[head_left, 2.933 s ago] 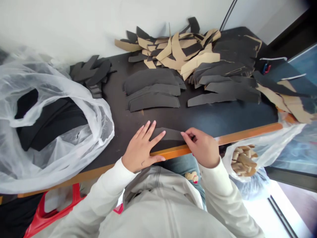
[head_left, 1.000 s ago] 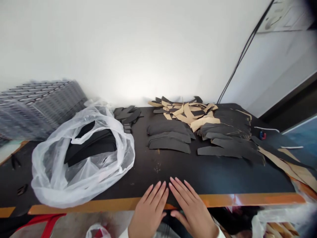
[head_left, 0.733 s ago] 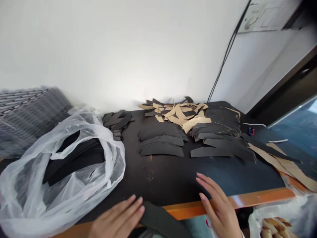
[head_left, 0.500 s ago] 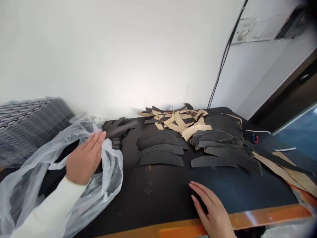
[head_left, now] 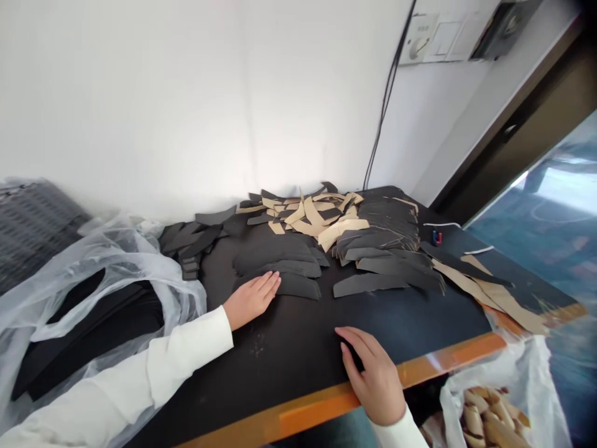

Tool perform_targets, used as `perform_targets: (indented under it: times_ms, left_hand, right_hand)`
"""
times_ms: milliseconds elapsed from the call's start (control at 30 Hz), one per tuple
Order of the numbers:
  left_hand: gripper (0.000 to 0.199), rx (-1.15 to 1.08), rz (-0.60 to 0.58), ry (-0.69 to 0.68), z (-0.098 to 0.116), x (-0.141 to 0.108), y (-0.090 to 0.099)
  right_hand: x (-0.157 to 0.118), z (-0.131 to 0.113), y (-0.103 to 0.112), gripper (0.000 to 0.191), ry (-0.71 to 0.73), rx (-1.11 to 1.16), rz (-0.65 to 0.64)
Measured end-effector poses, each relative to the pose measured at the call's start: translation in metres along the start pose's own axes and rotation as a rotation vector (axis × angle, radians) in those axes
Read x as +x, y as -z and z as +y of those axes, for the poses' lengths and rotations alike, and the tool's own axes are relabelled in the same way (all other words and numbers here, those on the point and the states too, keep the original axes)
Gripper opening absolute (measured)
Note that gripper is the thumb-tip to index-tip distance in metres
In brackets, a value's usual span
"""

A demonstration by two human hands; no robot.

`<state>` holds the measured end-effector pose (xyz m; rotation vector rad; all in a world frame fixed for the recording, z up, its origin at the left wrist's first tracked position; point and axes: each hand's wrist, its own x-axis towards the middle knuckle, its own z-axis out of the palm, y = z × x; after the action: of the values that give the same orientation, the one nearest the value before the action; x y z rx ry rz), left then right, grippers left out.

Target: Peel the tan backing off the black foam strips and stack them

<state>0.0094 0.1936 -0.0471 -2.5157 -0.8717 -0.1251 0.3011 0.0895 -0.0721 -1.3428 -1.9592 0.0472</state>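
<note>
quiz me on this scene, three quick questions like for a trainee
1. Which hand touches the black cut pieces?
2. True or false: the white plastic bag at the left holds tan strips.
3. Fill in the blank: the right hand rests on the black table top, beside its ____ edge.

Key:
1. The left hand.
2. False: it holds black pieces.
3. Orange: the orange edge.
</note>
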Motion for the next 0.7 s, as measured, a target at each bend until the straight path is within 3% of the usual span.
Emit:
perform_targets:
  times_ms: [167, 700]
  left_hand:
    - [0.047, 0.036, 0.005, -0.026, -0.001, -0.003, -0.002]
    - [0.046, 0.215, -0.001, -0.015, 0.016, 0.001, -0.001]
  right_hand:
    - [0.000, 0.001, -0.001, 0.024, 0.004, -0.007, 0.000]
    - [-0.005, 0.008, -0.008, 0.021, 0.087, 0.025, -0.022]
